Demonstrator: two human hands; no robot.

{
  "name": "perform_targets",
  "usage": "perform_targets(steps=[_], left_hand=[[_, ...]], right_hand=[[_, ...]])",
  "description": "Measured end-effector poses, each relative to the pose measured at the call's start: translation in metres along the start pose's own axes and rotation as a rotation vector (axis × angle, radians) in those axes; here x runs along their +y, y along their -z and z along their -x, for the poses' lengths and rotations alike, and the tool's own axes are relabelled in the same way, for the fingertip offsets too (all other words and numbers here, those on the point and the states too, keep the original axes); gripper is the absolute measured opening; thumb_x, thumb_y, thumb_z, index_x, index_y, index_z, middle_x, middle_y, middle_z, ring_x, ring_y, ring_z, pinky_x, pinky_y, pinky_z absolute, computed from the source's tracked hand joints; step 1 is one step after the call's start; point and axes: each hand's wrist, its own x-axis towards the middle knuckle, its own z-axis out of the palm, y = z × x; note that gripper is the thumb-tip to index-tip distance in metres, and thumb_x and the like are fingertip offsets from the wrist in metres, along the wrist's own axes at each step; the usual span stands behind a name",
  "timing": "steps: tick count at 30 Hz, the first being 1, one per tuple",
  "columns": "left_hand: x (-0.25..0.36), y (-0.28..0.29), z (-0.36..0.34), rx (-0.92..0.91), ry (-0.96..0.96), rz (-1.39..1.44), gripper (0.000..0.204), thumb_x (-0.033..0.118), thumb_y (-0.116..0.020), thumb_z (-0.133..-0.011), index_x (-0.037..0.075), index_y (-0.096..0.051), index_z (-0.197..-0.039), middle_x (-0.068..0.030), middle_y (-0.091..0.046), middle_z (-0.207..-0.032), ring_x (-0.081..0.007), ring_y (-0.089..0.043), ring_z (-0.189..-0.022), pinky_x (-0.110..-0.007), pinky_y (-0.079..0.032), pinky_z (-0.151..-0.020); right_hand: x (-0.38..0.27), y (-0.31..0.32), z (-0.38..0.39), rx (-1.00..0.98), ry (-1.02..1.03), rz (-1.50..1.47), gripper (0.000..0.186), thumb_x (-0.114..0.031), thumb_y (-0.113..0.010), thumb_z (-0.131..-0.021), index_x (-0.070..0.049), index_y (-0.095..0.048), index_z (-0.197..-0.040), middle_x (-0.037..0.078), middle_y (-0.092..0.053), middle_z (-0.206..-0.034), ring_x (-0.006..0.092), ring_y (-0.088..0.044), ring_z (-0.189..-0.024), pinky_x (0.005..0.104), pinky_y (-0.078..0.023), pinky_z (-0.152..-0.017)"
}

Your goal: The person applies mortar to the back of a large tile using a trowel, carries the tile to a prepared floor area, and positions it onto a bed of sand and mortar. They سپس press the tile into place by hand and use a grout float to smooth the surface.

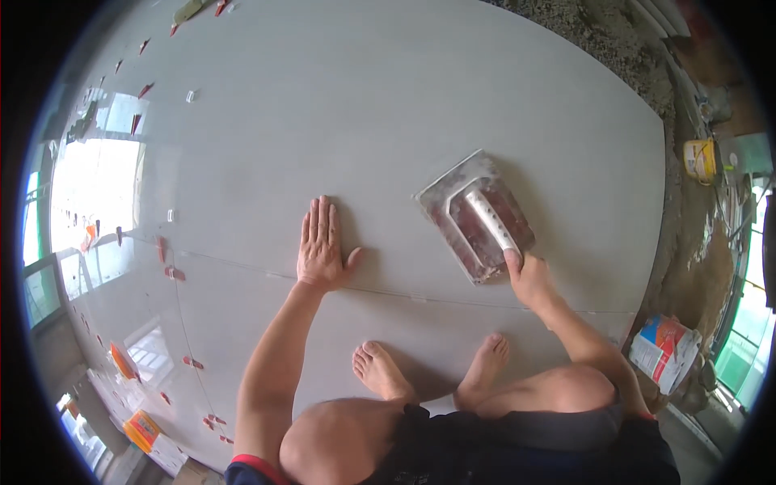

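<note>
My left hand (323,246) lies flat on a large grey floor tile (323,129), fingers stretched together and thumb out to the side. To its right, my right hand (529,279) grips the near end of the pale handle of a rectangular float (509,202). The float has a dark red back smeared with grey mortar. It sits over the same tile; whether its whole face touches the surface I cannot tell. A thin joint (388,295) runs crosswise just below both hands, with my bare feet (380,372) on the tile nearer to me.
Red tile-levelling wedges (174,273) and white clips (191,96) stand along the joints at left. Rough mortar (582,40) borders the tile's far right edge. A yellow bucket (700,162) and a white, blue and red bucket (665,353) stand at right. An orange box (141,430) lies lower left.
</note>
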Motion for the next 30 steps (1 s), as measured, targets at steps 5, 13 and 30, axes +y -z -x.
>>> perform_targets(steps=[5,13,30], left_hand=[[-0.036,0.015,-0.057,0.172,0.132,-0.065,0.087,0.045,-0.053,-0.084,-0.008,-0.017,-0.141,-0.0237,-0.016,-0.149,-0.0368,-0.014,-0.139,-0.044,-0.012,-0.114],[-0.080,0.031,-0.187,0.295,1.010,0.016,0.086,0.055,-0.029,-0.093,-0.011,-0.004,-0.142,-0.0255,0.000,-0.151,-0.0340,0.003,-0.142,-0.042,0.002,-0.114],[-0.072,0.055,-0.209,0.272,1.077,-0.038,0.081,0.050,-0.029,-0.094,-0.011,-0.003,-0.142,-0.0237,0.000,-0.152,-0.0316,0.002,-0.142,-0.040,-0.001,-0.115]], right_hand=[[0.026,0.068,-0.066,-0.553,-0.404,-0.706,0.050,-0.050,-0.047,-0.093,-0.003,-0.056,-0.079,0.002,-0.048,-0.055,0.0105,-0.048,-0.045,0.0270,-0.038,-0.040],[0.044,0.183,-0.088,0.523,-0.409,-0.898,0.023,-0.028,-0.047,-0.095,-0.005,-0.050,-0.096,0.002,-0.045,-0.067,0.0114,-0.046,-0.049,0.0247,-0.039,-0.041],[0.048,0.197,-0.229,0.769,-0.224,-0.946,0.052,-0.055,-0.036,-0.095,-0.007,-0.048,-0.079,0.000,-0.044,-0.056,0.0085,-0.042,-0.040,0.0220,-0.032,-0.034]])
